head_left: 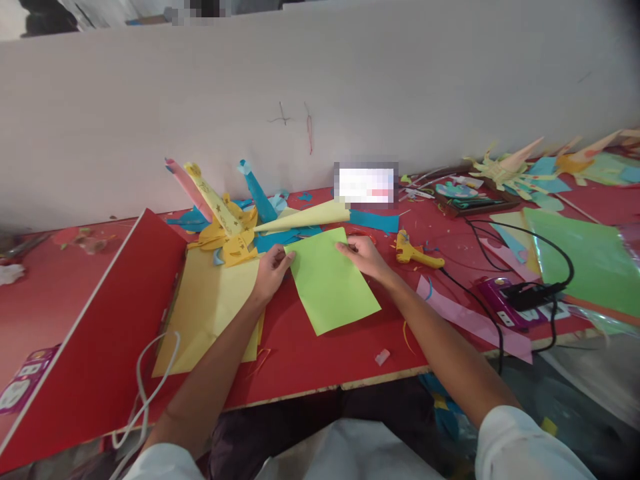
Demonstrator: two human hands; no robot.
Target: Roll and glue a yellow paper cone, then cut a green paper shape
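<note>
A light green sheet of paper (335, 287) is held in front of me over the red table (300, 367). My left hand (273, 270) pinches its upper left corner, and my right hand (365, 255) grips the upper right edge with the thumb on top. Left of it lie pale yellow sheets (210, 307). Just beyond my hands rests a rolled pale yellow paper cone (310, 217), with blue paper (375, 221) beside it. A yellow glue gun (417, 253) lies to the right of my right hand.
Paper cones in pink (190, 187), yellow (213, 200) and blue (257, 193) stand at the back left. A red divider (110, 320) rises at the left. To the right are a pink strip (475, 320), a purple power strip (505, 300) with black cables, green sheets (585, 260) and a dark tray (475, 207).
</note>
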